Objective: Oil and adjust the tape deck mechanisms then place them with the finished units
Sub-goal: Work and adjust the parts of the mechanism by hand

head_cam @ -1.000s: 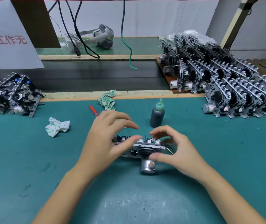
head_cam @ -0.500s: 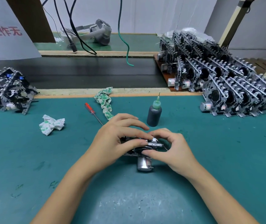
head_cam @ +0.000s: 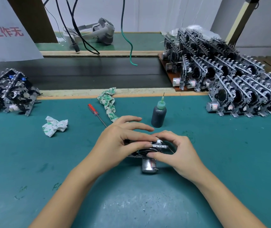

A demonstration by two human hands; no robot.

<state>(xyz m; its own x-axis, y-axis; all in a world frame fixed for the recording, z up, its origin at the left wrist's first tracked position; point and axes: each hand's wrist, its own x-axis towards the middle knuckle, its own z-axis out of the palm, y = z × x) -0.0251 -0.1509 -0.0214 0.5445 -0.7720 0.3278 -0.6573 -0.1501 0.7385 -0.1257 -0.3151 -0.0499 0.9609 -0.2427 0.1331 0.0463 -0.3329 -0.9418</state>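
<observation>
A tape deck mechanism (head_cam: pixel 149 163) lies on the teal mat in front of me, its silver motor pointing toward me. My left hand (head_cam: pixel 123 142) grips its left side, thumb on the near edge and fingers over the top. My right hand (head_cam: pixel 176 152) pinches its right end between thumb and curled fingers. Just behind the hands stands a dark oil bottle (head_cam: pixel 158 115) with a green needle cap. Rows of finished units (head_cam: pixel 240 89) are stacked at the right.
A red-handled screwdriver (head_cam: pixel 95 112) and two crumpled printed rags (head_cam: pixel 55 126) (head_cam: pixel 109 102) lie left of the bottle. A pile of other mechanisms (head_cam: pixel 9 94) sits at the far left. Cables (head_cam: pixel 128 46) hang over the dark conveyor belt behind.
Both hands have closed in on the mechanism from an open hover and now hold it. The view has shifted slightly to the right.
</observation>
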